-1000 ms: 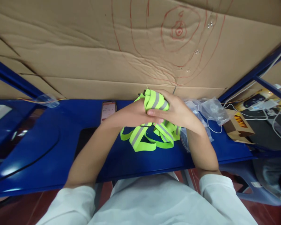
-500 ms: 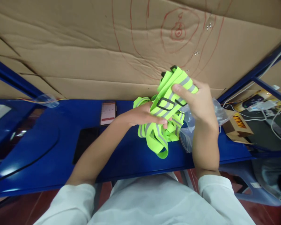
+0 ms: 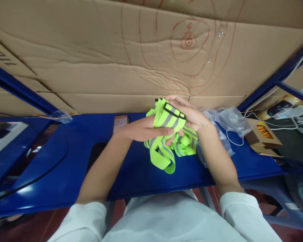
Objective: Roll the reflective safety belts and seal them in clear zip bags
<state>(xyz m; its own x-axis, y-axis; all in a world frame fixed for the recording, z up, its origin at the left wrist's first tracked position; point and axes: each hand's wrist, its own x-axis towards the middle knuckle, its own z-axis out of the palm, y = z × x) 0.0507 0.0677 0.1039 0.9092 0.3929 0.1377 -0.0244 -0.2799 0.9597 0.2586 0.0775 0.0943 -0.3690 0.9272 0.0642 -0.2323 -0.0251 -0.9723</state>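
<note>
A neon yellow-green strap [image 3: 168, 118] with grey reflective stripes and black buckles is folded into a bundle between my two hands. My left hand [image 3: 151, 129] is wrapped round its lower left side. On the right, my right hand [image 3: 192, 114] grips the bundle near the black buckle, its fingers partly hidden behind the strap. Loose loops of the same material [image 3: 164, 156] lie in a heap below, on the blue table [image 3: 141, 174].
Beyond the table stands a cardboard wall [image 3: 91, 60] with red drawn lines. A phone [image 3: 120, 121] and a dark flat object [image 3: 97, 153] lie left of my hands. Clear plastic bags [image 3: 233, 119] and an open cardboard box [image 3: 262, 136] are to the right.
My right hand has come down and left, drawing nearer to my left hand. The strap bundle has lowered and turned with it. The view has shifted slightly.
</note>
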